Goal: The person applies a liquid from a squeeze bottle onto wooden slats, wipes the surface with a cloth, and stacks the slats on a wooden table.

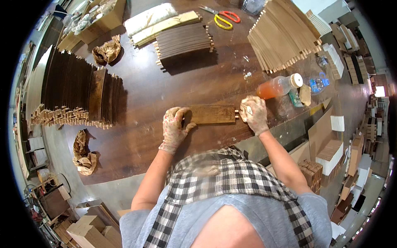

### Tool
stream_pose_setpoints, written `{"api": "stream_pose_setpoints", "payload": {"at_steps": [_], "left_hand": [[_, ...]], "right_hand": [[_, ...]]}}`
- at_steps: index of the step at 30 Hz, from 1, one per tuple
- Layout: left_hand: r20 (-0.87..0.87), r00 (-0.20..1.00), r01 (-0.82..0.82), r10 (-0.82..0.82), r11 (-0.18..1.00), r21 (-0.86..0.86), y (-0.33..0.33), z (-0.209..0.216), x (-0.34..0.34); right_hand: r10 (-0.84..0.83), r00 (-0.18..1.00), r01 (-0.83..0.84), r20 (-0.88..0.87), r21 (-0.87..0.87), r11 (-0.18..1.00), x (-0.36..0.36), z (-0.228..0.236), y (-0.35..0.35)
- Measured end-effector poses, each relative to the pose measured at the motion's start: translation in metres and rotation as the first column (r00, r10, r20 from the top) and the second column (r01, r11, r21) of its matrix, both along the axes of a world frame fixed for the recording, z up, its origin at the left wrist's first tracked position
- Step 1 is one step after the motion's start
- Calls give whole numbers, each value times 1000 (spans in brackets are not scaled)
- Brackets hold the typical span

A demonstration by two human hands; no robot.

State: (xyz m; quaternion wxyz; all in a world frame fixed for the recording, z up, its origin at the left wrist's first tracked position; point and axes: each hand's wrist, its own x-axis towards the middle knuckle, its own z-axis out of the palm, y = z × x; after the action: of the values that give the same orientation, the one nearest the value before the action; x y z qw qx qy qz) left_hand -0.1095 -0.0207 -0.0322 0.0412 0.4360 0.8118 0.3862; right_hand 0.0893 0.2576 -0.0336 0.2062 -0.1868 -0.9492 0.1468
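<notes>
A brown wooden board (213, 113) with light dowel pins at its right end lies flat on the table in front of me. Its left end is gripped by my left hand (174, 127), the fingers over the far edge and the thumb at the near one. My right hand (253, 114) is closed just beyond the pins at the other end. Something whitish shows among its fingers, too small to make out. Both hands wear pale, stained gloves. Behind my right hand, a bottle of orange liquid (271, 88) lies on its side.
Stacks of dark pinned boards (66, 87) stand at left, with lighter boards (281, 37) at far right. A smaller board stack (184, 41), scissors (221, 17) and crumpled brown paper (107, 50) occupy the far side. A small clear bottle (317, 84) lies at right.
</notes>
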Motion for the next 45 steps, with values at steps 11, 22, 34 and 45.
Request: {"api": "stream_pose_setpoints", "payload": {"at_steps": [11,22,34,45], "left_hand": [[-194,981,15,-26,998,-58,12,18,1],[-94,996,-4,2,1000,-26,-16,8,47],[73,996,-47,45,999,26,-3,-4,45],[85,996,-35,31,998,49,-7,-13,43]], "right_hand": [[-309,913,95,-267,-596,797,21,-4,-20],[-56,962,24,-269,-123,992,-3,47,-46],[-9,1000,2,26,243,970,-96,-26,20],[40,984,-50,-175,-57,997,-114,-37,-53]]}}
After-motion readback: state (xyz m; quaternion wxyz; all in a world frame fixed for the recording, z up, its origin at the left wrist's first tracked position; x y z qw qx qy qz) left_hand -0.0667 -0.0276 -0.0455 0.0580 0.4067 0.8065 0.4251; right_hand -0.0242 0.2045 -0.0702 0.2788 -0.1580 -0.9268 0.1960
